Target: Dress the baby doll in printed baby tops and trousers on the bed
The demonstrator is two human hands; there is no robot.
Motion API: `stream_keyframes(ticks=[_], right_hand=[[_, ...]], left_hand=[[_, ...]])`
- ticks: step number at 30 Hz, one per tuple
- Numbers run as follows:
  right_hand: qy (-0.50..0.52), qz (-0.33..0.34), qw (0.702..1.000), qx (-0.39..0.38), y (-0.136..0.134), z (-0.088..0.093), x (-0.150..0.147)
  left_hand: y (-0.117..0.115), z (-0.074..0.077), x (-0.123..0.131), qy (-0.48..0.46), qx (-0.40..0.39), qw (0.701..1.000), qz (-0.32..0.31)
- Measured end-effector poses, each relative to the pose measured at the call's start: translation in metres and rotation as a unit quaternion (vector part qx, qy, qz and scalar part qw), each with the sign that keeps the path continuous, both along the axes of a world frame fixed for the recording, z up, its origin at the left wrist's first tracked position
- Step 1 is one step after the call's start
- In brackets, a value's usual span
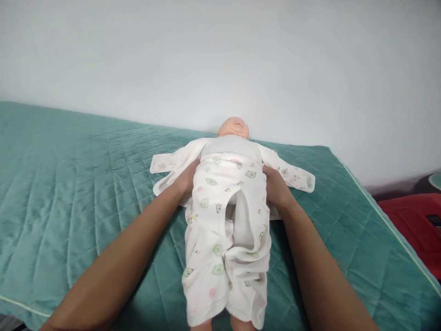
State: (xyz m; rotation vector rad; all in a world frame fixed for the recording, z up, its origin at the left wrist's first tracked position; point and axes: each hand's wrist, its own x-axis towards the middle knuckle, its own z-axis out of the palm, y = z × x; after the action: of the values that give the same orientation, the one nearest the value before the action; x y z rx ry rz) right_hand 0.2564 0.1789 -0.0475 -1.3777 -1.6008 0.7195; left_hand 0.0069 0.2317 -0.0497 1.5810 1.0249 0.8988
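A baby doll (233,128) lies on its back, its head toward the wall and its feet toward me. White baby pants (206,193) with green and pink prints cover its legs up to the waist and have an open slit at the crotch. Under its arms and back spreads a matching long-sleeved top (296,177); a plain pale chest shows between the sleeves. My left hand (189,178) closes on the left side of the pants below the waistband. On the opposite side, my right hand (275,186) grips the pants, thumb at their edge. Most fingers are hidden behind the cloth.
A green quilted cover (103,184) with light piping spreads under the doll. Behind it rises a plain pale wall (220,59). Past the cover's right edge stands a red object (413,225), partly cut off by the frame.
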Motion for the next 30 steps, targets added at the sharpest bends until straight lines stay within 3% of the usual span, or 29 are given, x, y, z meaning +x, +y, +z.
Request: stream_keyframes(ticks=[4, 9, 11, 15, 17, 23, 27, 30], right_hand=[[0.062, -0.033, 0.996, -0.061, -0.002, 0.001, 0.001], [0.185, -0.053, 0.973, -0.124, -0.005, 0.005, -0.001], [0.213, -0.068, 0.966, -0.130, -0.005, 0.006, -0.002], [0.213, -0.110, 0.963, -0.120, -0.003, 0.007, -0.004], [0.161, -0.139, 0.972, -0.101, -0.002, 0.010, -0.004], [-0.082, -0.193, 0.977, 0.028, -0.013, 0.032, -0.011], [-0.083, -0.112, 0.984, 0.113, -0.019, 0.042, -0.026], [-0.022, -0.068, 0.995, 0.077, -0.017, 0.040, -0.029]], left_hand=[[-0.004, 0.011, -0.007, 0.001, 0.018, 0.999, -0.033], [0.003, 0.021, -0.020, 0.119, 0.053, 0.990, -0.050], [0.005, 0.022, -0.023, 0.141, 0.049, 0.989, -0.001], [0.002, 0.023, -0.019, 0.164, 0.103, 0.966, 0.172], [-0.002, 0.024, -0.016, 0.148, 0.163, 0.956, 0.193], [-0.006, 0.027, -0.012, 0.095, 0.330, 0.937, 0.069], [-0.001, 0.028, -0.016, 0.076, 0.311, 0.947, 0.002], [0.002, 0.028, -0.017, 0.073, 0.279, 0.957, -0.038]])
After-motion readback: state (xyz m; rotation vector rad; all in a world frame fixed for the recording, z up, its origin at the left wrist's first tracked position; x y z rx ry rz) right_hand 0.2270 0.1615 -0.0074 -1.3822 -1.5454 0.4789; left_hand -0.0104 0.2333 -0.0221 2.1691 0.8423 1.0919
